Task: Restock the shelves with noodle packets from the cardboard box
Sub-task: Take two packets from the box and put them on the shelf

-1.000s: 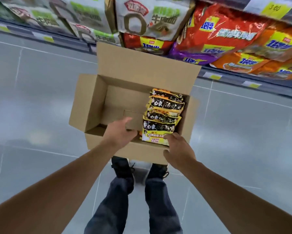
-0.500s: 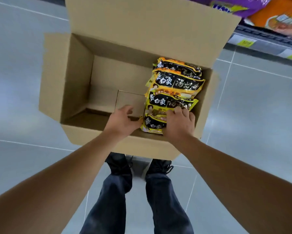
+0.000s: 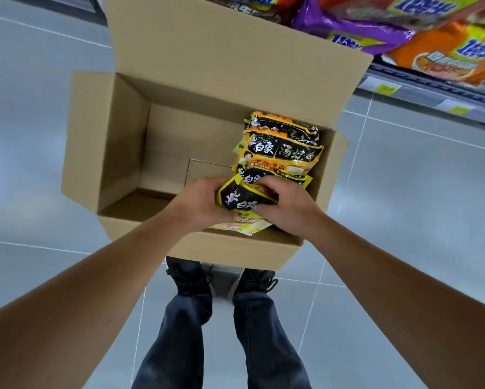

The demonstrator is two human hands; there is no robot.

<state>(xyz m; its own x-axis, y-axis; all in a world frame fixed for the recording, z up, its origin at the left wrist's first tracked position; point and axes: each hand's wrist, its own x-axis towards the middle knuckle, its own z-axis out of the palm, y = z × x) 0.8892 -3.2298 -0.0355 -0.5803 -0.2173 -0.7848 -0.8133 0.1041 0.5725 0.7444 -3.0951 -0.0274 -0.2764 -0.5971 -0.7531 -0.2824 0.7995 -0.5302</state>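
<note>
Both hands, left (image 3: pixel 199 203) and right (image 3: pixel 284 206), now grip a packet (image 3: pixel 245 197), apparently lifting it from the box (image 3: pixel 106 141); shelving comes next.

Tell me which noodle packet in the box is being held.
The nearest packet, at the row's front end: the left hand and right hand grip it tilted. The packets behind lie untouched.

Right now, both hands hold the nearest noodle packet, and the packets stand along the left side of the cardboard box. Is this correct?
Not quite. The head view shows the packets along the right side of the cardboard box; its left side is bare. The rest holds: left hand and right hand both hold the nearest noodle packet.
</note>
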